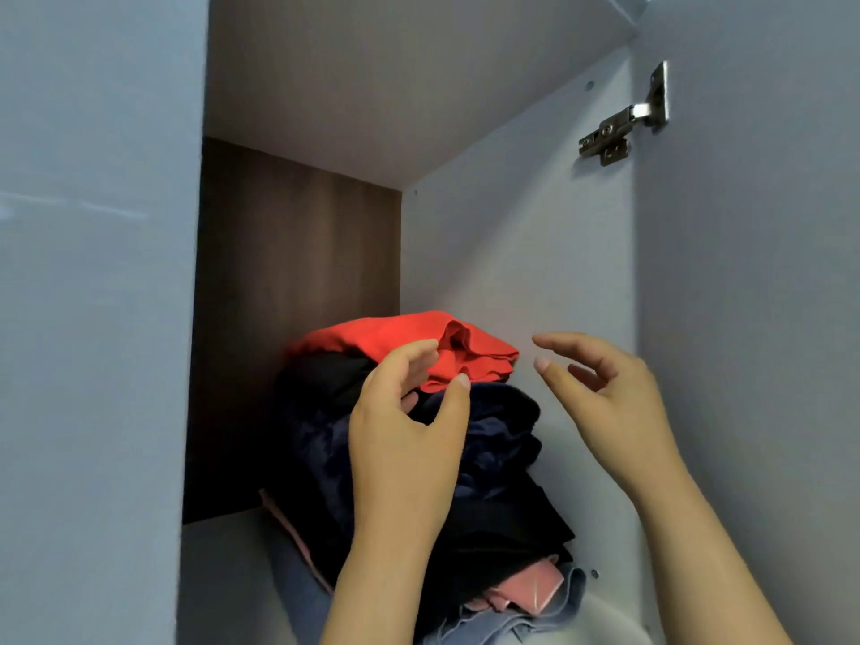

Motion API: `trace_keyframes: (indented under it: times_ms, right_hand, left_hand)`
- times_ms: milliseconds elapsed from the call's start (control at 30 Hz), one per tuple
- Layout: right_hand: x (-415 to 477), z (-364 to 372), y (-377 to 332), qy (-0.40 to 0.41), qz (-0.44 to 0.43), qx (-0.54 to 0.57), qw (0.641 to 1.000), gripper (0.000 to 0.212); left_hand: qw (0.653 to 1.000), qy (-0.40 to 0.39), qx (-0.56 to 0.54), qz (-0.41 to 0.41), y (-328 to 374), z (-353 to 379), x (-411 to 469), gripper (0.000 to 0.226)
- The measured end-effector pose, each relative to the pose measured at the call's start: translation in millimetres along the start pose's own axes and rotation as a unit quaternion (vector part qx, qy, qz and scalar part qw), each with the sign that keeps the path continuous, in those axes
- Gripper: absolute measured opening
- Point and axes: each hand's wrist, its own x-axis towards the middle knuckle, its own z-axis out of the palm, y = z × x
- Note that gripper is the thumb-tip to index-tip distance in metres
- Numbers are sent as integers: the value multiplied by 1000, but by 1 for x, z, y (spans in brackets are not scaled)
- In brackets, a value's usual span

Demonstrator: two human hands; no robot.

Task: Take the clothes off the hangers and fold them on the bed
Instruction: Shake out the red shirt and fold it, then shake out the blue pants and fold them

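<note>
A stack of folded clothes sits in a high wardrobe compartment. A red garment (395, 339) lies on top, over dark navy clothes (493, 425), black ones (512, 528), a pink piece (530, 586) and light denim (540, 621) at the bottom. My left hand (409, 430) is raised in front of the stack, fingers loosely curved, its fingertips at the red garment's front edge without a clear grip. My right hand (609, 402) hovers to the right of the stack, fingers spread and relaxed, holding nothing. No hangers or bed are in view.
The compartment has a brown back panel (298, 290), a grey right side wall (521, 253) and a grey shelf floor (223, 579). An open door (754, 272) with a metal hinge (623, 123) stands at right. Another grey panel (93, 318) fills the left.
</note>
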Motion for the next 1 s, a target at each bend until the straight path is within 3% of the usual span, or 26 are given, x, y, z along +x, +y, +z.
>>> trace_keyframes:
  times_ms: [333,467,600,700,1000]
  right_hand:
    - [-100,-59,-84,86,7,-128,988,25]
    - [-138,-66,-118,112,0,-226,968,26]
    - [-177,-72,-133,36,19,-415,909,29]
    - [-202,-79,-137,-11,67,-470,880,31]
    - [-207,-95,-168,-18,58,-493,868,31]
  left_hand:
    - [983,-128,-131,-26,36,-18,-69,27]
    - [972,-191,-135,5,51,-36,-95,30]
    - [962,-256,-67,69,52,-53,-115,35]
    - [958,-274,-18,85,45,-63,-124,37]
    - [951,-298,-36,74,63,-51,-138,37]
